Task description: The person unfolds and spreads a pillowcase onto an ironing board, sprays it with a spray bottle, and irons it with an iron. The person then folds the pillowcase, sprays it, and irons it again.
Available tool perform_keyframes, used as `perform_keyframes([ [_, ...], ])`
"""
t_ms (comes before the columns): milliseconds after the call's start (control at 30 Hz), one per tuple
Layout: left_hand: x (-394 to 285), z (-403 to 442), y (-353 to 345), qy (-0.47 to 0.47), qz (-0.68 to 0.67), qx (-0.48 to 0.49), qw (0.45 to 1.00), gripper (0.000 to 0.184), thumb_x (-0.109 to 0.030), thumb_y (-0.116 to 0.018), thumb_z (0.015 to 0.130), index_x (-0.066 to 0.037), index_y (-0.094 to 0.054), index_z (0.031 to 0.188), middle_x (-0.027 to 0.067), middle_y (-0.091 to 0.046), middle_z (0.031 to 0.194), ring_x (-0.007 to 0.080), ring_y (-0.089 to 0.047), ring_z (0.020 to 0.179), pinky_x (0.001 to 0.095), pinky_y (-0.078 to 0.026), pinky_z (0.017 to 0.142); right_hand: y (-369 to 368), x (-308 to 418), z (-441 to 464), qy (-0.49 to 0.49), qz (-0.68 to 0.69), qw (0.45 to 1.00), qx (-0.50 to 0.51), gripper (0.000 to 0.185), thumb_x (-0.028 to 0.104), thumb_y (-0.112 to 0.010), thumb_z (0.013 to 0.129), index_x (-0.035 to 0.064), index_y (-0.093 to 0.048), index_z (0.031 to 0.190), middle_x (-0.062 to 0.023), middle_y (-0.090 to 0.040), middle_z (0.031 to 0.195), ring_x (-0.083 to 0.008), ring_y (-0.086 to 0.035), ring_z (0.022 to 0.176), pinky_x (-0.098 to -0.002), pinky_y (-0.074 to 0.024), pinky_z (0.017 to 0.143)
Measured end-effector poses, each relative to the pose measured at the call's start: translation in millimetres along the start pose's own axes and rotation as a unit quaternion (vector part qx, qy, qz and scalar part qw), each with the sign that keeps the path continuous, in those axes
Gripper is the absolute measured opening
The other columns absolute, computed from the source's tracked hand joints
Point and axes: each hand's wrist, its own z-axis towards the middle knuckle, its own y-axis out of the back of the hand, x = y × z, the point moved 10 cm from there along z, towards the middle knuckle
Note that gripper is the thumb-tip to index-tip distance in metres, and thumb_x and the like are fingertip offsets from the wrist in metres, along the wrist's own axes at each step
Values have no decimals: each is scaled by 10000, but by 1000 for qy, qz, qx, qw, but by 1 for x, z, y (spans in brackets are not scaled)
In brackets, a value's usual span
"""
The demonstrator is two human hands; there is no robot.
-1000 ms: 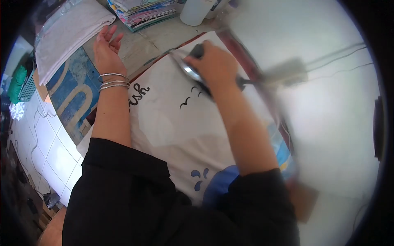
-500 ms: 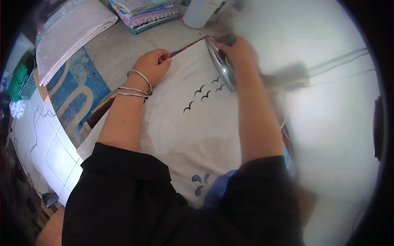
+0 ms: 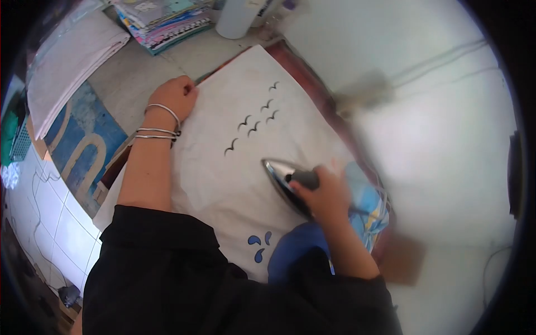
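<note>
A white cloth (image 3: 218,184) printed with small black birds and blue drops lies spread out before me. My right hand (image 3: 329,195) is closed around the dark handle of a clothes iron (image 3: 282,181), whose pointed tip faces up and left. The iron rests on or just over the cloth, below the bird prints. At the cloth's upper left edge is my left hand (image 3: 174,97), its fingers curled in a pinch on the fabric. Silver bangles (image 3: 159,133) circle that wrist.
Folded fabrics (image 3: 164,25) are stacked at the back, near a white bottle (image 3: 237,19). A folded pale cloth (image 3: 78,67) lies at the left. On the right, a blue patterned cloth (image 3: 365,204) sits beside the white wall (image 3: 435,156), where a cable runs.
The iron in my right hand has come from the cloth's far end toward me, below the birds. My left hand keeps its place at the cloth's edge while the view has shifted.
</note>
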Motion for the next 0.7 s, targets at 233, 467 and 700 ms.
perform_keyframes([
  [233, 6, 4, -3, 12, 16, -23, 1000, 205, -261, -566, 817, -70, -598, 886, 139, -629, 873, 304, -595, 831, 388, -467, 737, 34, -118, 105, -164, 26, 970, -179, 588, 509, -651, 707, 64, -554, 1078, -166, -626, 1010, -343, -590, 947, -432, -459, 777],
  [467, 5, 4, 0, 33, 22, -8, 999, 218, -268, -556, 820, -67, -592, 896, 134, -635, 865, 301, -602, 833, 381, -470, 746, 35, -129, 100, -168, 12, 978, -127, 586, 476, -678, 691, 57, -559, 1083, -143, -619, 1045, -322, -579, 994, -416, -458, 819],
  [700, -4, 1, 5, 43, 81, -35, 995, 231, -279, -526, 823, -74, -598, 902, 139, -639, 908, 297, -606, 864, 388, -472, 754, 43, -127, -31, -153, 195, 968, -37, 540, 383, -729, 685, 46, -577, 1079, -140, -629, 951, -266, -604, 888, -372, -471, 774],
])
